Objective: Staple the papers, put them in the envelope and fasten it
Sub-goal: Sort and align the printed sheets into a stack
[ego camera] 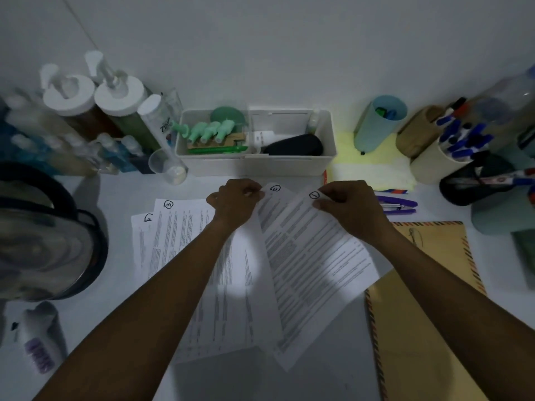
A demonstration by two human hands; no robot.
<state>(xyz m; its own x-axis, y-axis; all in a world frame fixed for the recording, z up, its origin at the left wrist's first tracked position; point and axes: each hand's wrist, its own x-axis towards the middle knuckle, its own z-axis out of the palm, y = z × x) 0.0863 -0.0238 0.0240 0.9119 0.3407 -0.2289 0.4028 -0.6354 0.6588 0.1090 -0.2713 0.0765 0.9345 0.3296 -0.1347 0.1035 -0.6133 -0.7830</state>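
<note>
Left hand (236,202) pinches white printed sheet two (246,273), right hand (346,202) sheet one (312,261), fingers clamped on top corners; thin paper looks floppy, best squared by edges.

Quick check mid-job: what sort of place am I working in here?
Likely a home desk or small office worktop against a white wall. Cups of pens, a purple stapler and a manila envelope suggest desk work, though pump bottles at the left hint at a shared household surface.

Printed sheets numbered 1 (314,256) and 2 (246,273) fanned at frame centre; sheets 3 (185,224), 4 (142,244) centre-left; purple stapler (398,206), tan envelope (419,299) right.
</note>
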